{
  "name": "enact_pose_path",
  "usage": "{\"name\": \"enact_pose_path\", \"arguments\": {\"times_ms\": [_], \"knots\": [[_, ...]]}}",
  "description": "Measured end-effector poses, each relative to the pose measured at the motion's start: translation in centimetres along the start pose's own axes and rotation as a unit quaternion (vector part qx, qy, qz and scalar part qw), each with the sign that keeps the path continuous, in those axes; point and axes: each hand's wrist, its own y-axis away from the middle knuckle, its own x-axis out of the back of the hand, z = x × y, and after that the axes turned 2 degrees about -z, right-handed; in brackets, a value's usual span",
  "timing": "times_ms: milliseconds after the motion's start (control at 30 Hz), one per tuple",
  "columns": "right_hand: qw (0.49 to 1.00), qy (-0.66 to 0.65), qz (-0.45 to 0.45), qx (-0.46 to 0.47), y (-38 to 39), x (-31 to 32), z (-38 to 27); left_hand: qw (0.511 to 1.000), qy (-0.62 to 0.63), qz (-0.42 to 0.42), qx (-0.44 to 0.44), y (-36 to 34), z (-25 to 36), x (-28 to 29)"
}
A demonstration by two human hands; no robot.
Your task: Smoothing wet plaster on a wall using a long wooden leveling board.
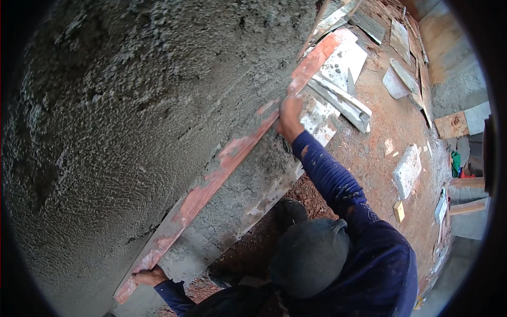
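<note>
Long reddish board (198,203), smeared grey, set diagonally along the rough grey wall (121,116); lower end at bottom left of the view, upper end at top right. Its wall-side edge runs close along the mortared face; contact over the full length cannot be told.

Hands well apart, both clamped on the board. Left hand (150,276) near the lower end; right hand (290,119) well up toward the other end, wrapped at the edge (fingertips partly hidden). Navy sleeves (335,174) spread wide.

Right of the board, a band of grey mortar (248,174), narrowing upward, then a spattered plank (269,198), its outer edge meeting reddish soil. Tightest room is up top: a white channel-shaped piece (343,103) near the right hand, a white panel (351,55) beside the board's upper end. More room right of the sleeve, where the earth floor (369,158) widens; white slab (407,171) and yellow block (398,211) sit there, well apart from the board.
</note>
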Motion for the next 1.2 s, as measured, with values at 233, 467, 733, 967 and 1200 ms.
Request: {"name": "enact_pose_path", "arguments": {"times_ms": [233,467,733,967,1200], "knots": [[0.999,-0.031,0.021,0.008,3.4,-0.4,3.2,0.996,-0.054,0.022,-0.068,-4.6,2.3,4.7],[0.998,0.024,0.051,-0.004,-1.2,-0.4,-2.9,1.000,0.000,-0.022,-0.019,4.3,0.8,-3.5],[0.993,0.075,0.095,0.015,-3.3,-0.2,-4.7,0.999,-0.025,-0.034,-0.013,7.3,-0.1,-6.0],[0.999,0.028,-0.037,0.016,4.3,-0.6,-1.3,1.000,0.012,-0.015,-0.021,-0.7,2.6,1.1],[0.999,0.033,-0.020,-0.011,8.0,-0.5,2.8,0.993,-0.042,0.085,-0.076,-0.9,5.0,1.4]]}}
